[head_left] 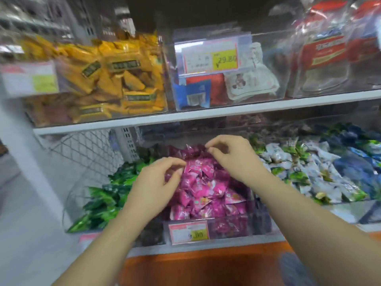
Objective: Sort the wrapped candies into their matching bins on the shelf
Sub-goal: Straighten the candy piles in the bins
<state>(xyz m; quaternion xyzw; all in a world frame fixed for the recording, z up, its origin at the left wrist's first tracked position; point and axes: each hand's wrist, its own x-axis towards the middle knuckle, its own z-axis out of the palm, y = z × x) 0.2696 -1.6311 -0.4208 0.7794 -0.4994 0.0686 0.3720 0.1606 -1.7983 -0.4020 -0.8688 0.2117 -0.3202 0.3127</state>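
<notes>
A clear bin (208,223) on the lower shelf holds a heap of pink wrapped candies (206,188). Both my hands are over this heap. My left hand (158,180) reaches in from the left, its index finger and thumb curled round a pink candy (188,167) at the top of the pile. My right hand (233,157) is farther back, and its fingertips pinch the wrapper edge of a darker pink candy (195,150). Green candies (107,195) fill the bin to the left. White and green candies (305,172) fill the bin to the right.
Blue candies (354,162) lie at the far right. The upper shelf (206,114) carries clear bins of yellow packets (115,79), assorted packets with a price tag (212,58), and red bags (327,52). An orange ledge (195,263) runs below.
</notes>
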